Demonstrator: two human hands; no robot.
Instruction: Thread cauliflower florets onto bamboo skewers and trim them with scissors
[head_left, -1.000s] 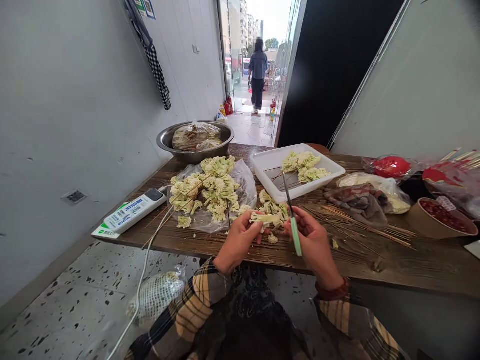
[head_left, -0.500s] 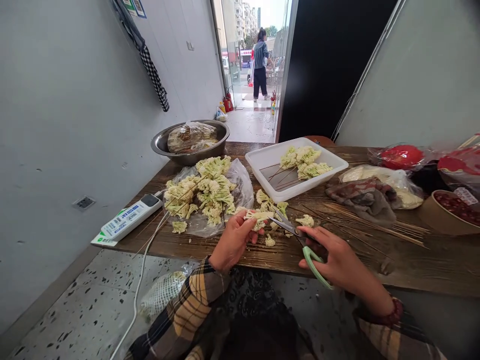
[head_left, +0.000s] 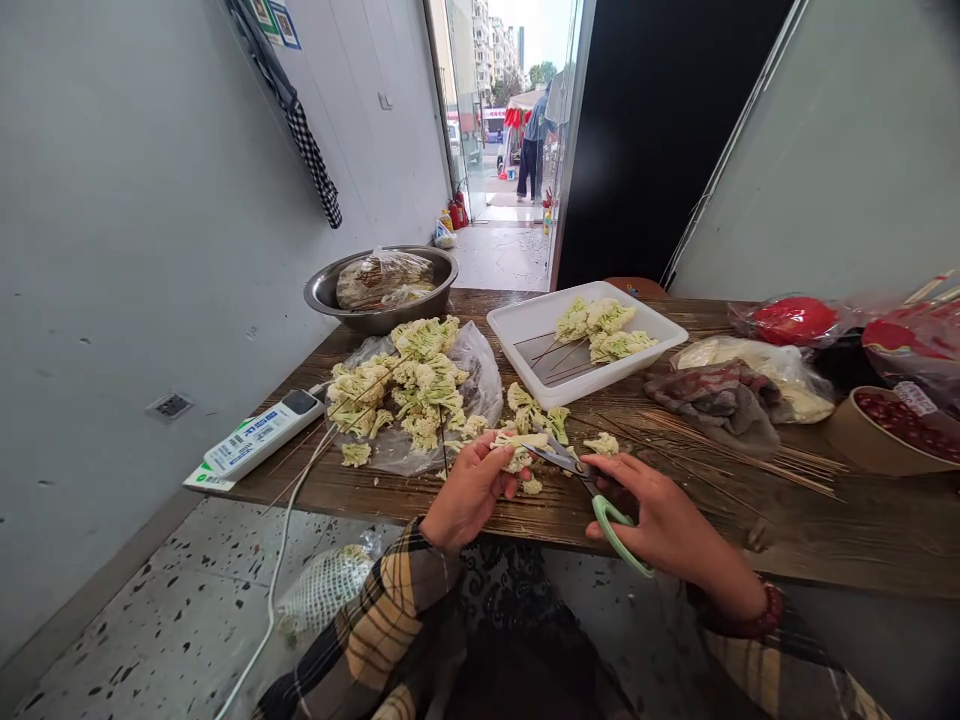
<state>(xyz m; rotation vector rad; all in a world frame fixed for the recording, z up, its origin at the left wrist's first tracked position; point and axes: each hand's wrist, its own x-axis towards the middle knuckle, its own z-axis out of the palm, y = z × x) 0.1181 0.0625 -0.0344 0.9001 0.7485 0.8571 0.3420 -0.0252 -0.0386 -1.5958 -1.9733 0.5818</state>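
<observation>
Pinched in my left hand (head_left: 472, 492) is a cauliflower floret (head_left: 519, 440), its pale stem pointing right. My right hand (head_left: 660, 510) is closed round the scissors (head_left: 615, 535), which have pale green handles. Their blades lie at the floret's stem; whether they cut into it I cannot tell. Small cauliflower pieces (head_left: 602, 444) lie around the blades. Left of my hands, a heap of cauliflower (head_left: 427, 380) rests on a clear plastic bag (head_left: 484, 375). Beyond my hands, a white tray (head_left: 536, 392) holds several florets on skewers (head_left: 611, 328).
Loose skewers (head_left: 795, 462) and a crumpled cloth (head_left: 724, 400) lie on the right of the wooden table (head_left: 847, 545). A bowl of red fruit (head_left: 862, 430) stands farther right. At the left are a metal basin (head_left: 322, 292) and a power strip (head_left: 259, 440). A person (head_left: 532, 145) is outside the doorway.
My right hand and the scissors have shifted slightly left, and the blades now reach farther across the floret's stem. The person outside has moved right, partly behind the glass door.
</observation>
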